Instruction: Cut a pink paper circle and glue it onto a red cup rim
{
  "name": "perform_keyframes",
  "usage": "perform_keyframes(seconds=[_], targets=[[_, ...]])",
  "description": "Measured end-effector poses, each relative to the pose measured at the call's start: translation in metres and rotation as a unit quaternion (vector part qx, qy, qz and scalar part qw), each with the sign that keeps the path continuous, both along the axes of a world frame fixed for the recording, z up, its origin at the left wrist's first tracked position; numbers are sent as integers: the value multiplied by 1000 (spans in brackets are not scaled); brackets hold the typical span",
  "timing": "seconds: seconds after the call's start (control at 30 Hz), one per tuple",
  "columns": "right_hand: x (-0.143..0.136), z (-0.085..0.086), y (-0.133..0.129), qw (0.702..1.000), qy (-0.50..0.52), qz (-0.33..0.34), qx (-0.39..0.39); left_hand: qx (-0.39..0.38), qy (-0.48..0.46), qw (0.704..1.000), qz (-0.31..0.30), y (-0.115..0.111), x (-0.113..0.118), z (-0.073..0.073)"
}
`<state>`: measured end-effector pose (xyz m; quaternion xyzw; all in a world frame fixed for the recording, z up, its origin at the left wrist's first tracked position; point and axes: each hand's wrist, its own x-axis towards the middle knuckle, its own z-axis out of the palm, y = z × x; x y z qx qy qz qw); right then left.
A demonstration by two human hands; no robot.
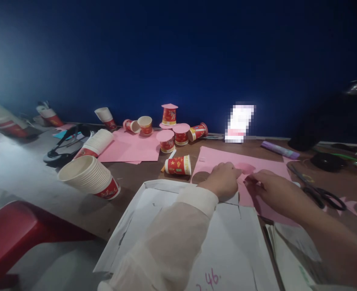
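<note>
My left hand (pixel 222 180) rests with curled fingers over a pink paper sheet (pixel 269 163), at the left edge of a small pink paper piece (pixel 245 168). From the right, my right hand (pixel 261 182) touches the lower right of that piece with its fingers closed on its edge. A round hole or dark disc (pixel 200 176) shows in the sheet beside my left wrist. Left of the sheet, a red paper cup (pixel 178 165) lies on its side. Black scissors (pixel 320 194) lie to the right of my right hand.
Stacked paper cups (pixel 89 178) lean at the left. Behind stand cups with pink discs (pixel 166 141) near more pink sheets (pixel 132 147). A white box (pixel 227 242) lies in front, a lit phone (pixel 240 123) stands behind, and a purple tube (pixel 279 150) is at the right.
</note>
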<state>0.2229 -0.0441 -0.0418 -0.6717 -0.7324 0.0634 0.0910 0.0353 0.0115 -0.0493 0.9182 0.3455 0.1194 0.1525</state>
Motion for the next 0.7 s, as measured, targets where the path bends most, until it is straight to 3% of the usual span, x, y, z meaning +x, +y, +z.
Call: perform_keyframes(seconds=[0.23,0.33,0.53,0.7], targets=[[24,4,-10,995,24,-71,67,5,8,1000,-1,1,1,-2],[16,6,-7,995,25,-62,75,6,6,1000,5,0,2,-1],[-14,6,3,997,-22,-65,20,13,12,1000,19,-2,3,1],[-16,7,5,997,-66,-49,13,12,13,1000,18,-2,3,4]])
